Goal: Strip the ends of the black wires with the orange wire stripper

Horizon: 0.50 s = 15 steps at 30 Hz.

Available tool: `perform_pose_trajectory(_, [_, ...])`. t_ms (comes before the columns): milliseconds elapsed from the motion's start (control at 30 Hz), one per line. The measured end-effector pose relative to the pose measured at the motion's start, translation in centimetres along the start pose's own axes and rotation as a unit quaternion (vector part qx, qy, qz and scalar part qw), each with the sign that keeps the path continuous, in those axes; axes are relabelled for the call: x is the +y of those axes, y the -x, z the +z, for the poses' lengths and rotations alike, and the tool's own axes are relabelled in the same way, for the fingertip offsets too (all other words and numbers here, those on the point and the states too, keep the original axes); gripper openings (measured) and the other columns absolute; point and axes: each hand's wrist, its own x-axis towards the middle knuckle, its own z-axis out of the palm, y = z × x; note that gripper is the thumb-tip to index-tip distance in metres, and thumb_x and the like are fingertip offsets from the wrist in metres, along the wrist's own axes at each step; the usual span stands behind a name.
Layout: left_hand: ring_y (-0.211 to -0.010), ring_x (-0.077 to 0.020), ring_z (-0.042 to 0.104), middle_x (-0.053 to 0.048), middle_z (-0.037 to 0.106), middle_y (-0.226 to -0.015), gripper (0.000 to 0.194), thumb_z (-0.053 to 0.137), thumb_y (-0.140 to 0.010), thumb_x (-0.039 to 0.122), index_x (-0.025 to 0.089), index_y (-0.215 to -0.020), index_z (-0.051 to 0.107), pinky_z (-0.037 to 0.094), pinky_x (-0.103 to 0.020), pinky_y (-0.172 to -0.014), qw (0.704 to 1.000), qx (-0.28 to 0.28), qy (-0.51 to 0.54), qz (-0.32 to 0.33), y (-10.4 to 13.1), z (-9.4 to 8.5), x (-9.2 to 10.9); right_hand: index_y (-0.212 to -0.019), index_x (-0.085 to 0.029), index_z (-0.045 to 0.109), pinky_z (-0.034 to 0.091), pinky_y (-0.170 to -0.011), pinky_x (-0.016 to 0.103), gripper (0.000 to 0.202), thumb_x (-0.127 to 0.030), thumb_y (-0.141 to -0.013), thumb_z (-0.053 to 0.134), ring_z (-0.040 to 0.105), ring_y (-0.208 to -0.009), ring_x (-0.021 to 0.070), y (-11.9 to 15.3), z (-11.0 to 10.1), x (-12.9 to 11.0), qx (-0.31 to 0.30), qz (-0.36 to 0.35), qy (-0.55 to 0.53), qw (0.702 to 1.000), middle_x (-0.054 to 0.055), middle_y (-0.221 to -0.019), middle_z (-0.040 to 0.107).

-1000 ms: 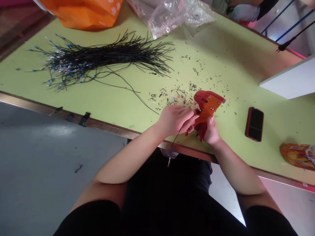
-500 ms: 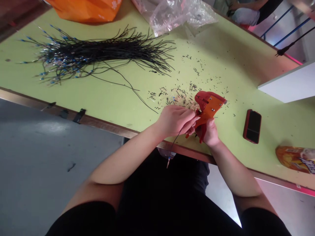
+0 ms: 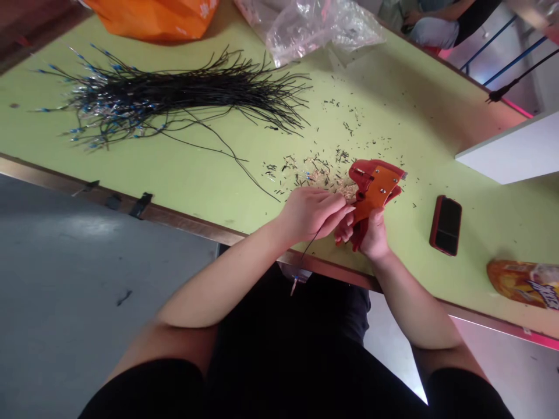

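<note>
Just above the middle of the near edge of the tabletop, the fingers of your right hand are wrapped round the handles of a red-and-orange hand tool, which sits tilted with its broad head toward the far edge. Your left hand is beside it, its fingers pinching a thin black wire with the tips up against the tool's side; you cannot tell from this angle whether the wire's upper end lies inside the head. Its lower end, blue and metallic, hangs past the near edge in front of you. Around and beyond the tool lie small black and copper-coloured scraps. To the left, a long bundle of black wires stretches across the tabletop, its blue-tipped ends pointing to the left edge. Behind that, toward the far edge, are an orange bag and a crumpled clear plastic bag. On your right, a phone in a red case lies apart from the tool, and an orange package is nearer the right-hand end, close to the near edge.
</note>
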Motion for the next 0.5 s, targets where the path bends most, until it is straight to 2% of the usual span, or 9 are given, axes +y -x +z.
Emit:
perform_pose_trajectory(100, [-0.046,-0.0062,0.048,0.006,0.058,-0.058,0.036,0.051,-0.114,0.027,0.021,-0.079,0.055,0.034,-0.022,-0.049,0.994,0.01,0.085,-0.064,0.0,-0.3,-0.1,-0.083,-0.023,0.066,0.065,-0.056,0.038,0.077,-0.099,-0.085,0.057,0.059,-0.05,0.0178,-0.4,-0.6,-1.0,-0.02,0.011,-0.022,1.0,-0.003,-0.06,0.055])
perform_pose_trajectory(167, [-0.045,-0.0056,0.046,0.006,0.055,-0.057,0.039,0.05,-0.115,0.033,0.02,-0.079,0.058,0.033,-0.021,-0.048,0.983,0.012,0.14,-0.116,0.0,-0.6,-0.1,-0.086,-0.023,0.066,0.068,-0.063,0.041,0.079,-0.101,-0.084,0.056,0.062,-0.054,0.0192,-0.4,-1.4,-1.8,-0.044,0.038,-0.049,0.997,-0.003,-0.062,0.056])
perform_pose_trajectory(333, [-0.041,-0.006,0.035,0.009,0.04,-0.051,0.051,0.054,-0.112,0.056,0.021,-0.076,0.059,0.03,-0.021,-0.043,0.914,-0.018,0.305,-0.265,-0.2,-1.2,-0.1,-0.093,-0.019,0.07,0.067,-0.064,0.038,0.084,-0.101,-0.082,0.058,0.066,-0.058,0.0187,-0.1,-3.6,-2.6,-0.151,0.131,-0.084,0.976,0.0,-0.068,0.065])
perform_pose_trajectory(400, [-0.04,-0.0066,0.033,0.009,0.037,-0.051,0.054,0.054,-0.11,0.064,0.022,-0.075,0.058,0.028,-0.022,-0.041,0.893,-0.025,0.339,-0.296,-0.3,-1.3,-0.3,-0.097,-0.018,0.072,0.068,-0.066,0.037,0.085,-0.101,-0.082,0.057,0.068,-0.06,0.019,0.0,-4.0,-2.4,-0.186,0.146,-0.08,0.968,0.001,-0.07,0.068])
perform_pose_trajectory(500, [-0.039,-0.0071,0.03,0.009,0.035,-0.05,0.056,0.055,-0.107,0.069,0.023,-0.076,0.058,0.025,-0.022,-0.04,0.879,-0.028,0.361,-0.311,-0.3,-1.1,-0.6,-0.102,-0.016,0.074,0.068,-0.069,0.037,0.085,-0.098,-0.087,0.056,0.073,-0.065,0.02,0.2,-4.1,-2.0,-0.213,0.143,-0.077,0.963,0.003,-0.074,0.071])
